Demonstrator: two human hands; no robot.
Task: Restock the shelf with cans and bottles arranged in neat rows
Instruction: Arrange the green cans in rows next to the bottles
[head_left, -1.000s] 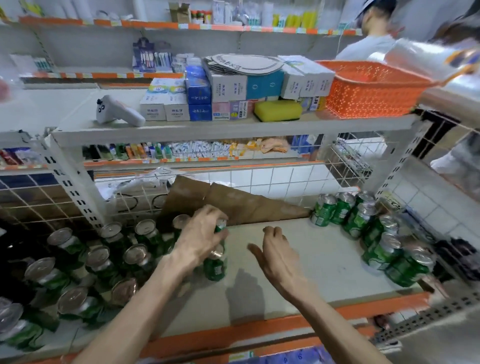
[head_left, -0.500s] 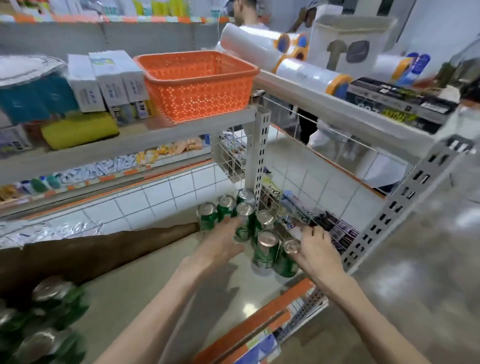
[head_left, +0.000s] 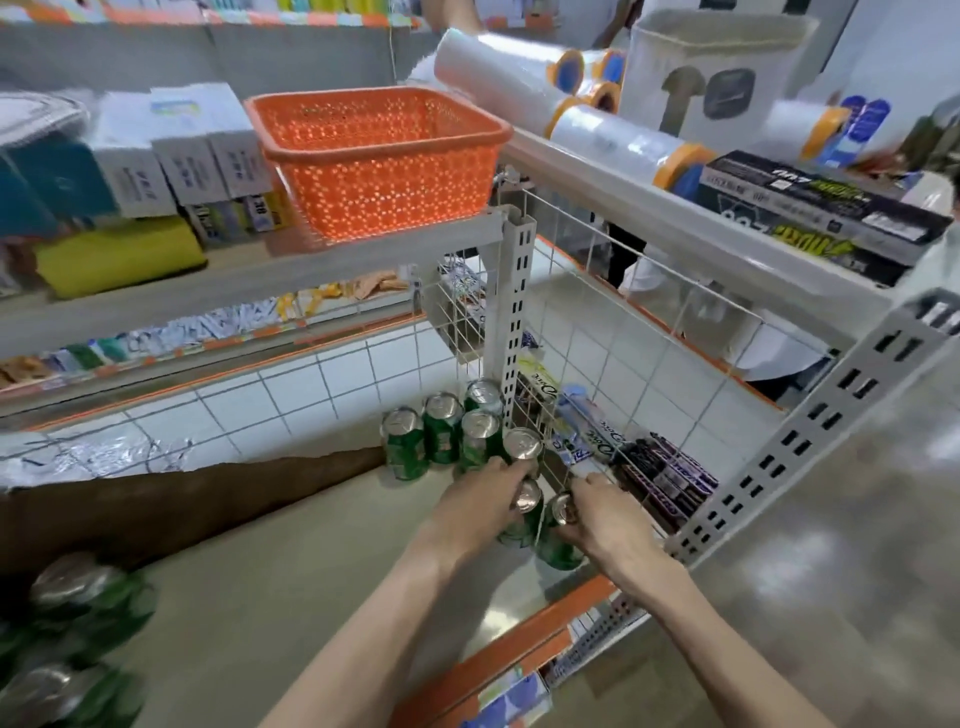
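Left hand (head_left: 480, 501): fingers curled round a green can (head_left: 522, 514). Right hand (head_left: 608, 525): gripping the front can (head_left: 557, 553) beside it. Both stand upright near the orange front edge (head_left: 519, 644) of the shelf (head_left: 291, 561). Five more upright cans (head_left: 444, 428) cluster behind them, in the rear right corner against the wire grid (head_left: 613, 364). Bare shelf surface lies open to the left, as far as the brown cardboard (head_left: 182, 501) and the blurred loose cans (head_left: 83, 597). An orange basket (head_left: 374, 156) sits at the corner of the upper shelf (head_left: 311, 270). Can labels — not readable.
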